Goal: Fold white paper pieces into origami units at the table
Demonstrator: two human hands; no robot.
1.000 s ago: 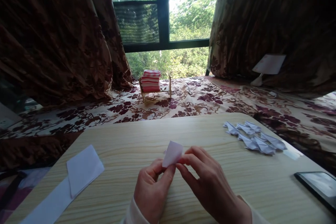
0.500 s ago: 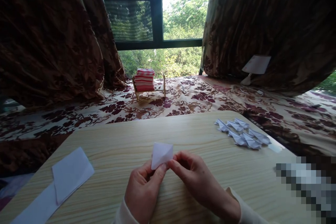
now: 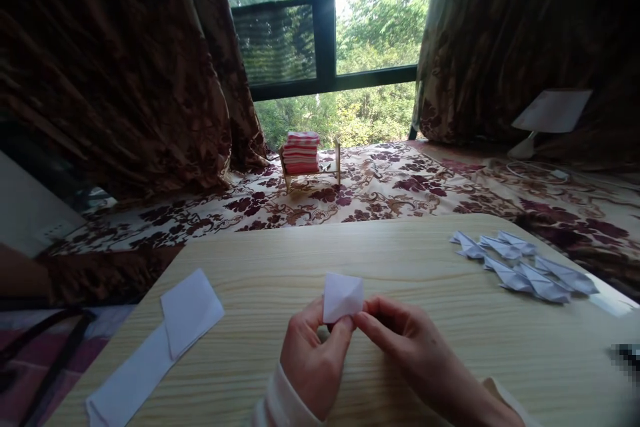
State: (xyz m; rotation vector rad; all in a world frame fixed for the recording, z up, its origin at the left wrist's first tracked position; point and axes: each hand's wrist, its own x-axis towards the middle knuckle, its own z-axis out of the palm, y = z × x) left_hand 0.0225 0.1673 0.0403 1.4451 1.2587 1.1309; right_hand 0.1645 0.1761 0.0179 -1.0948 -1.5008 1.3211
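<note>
A small folded square of white paper [image 3: 343, 297] is held up over the middle of the table. My left hand [image 3: 315, 353] pinches its lower left part, thumb in front and fingers behind. At its lower right corner, the thumb and index finger of my right hand [image 3: 400, 333] are closed on the edge. Several folded white paper pieces [image 3: 520, 267] lie in two rows at the table's far right. To the left, a stack of white paper squares [image 3: 193, 313] rests on a longer white paper strip [image 3: 133, 373].
The light wooden table [image 3: 280, 253] has rounded far corners. Beyond it, a floral cloth [image 3: 385, 180] bears a small rack with folded pink-striped cloths [image 3: 301, 152] and a white lamp [image 3: 553, 112]. Dark curtains [image 3: 125, 67] flank the window.
The camera view has turned left, so everything sits further right in the picture. Both hands keep their pinch on the folded paper, which looks nearly unchanged.
</note>
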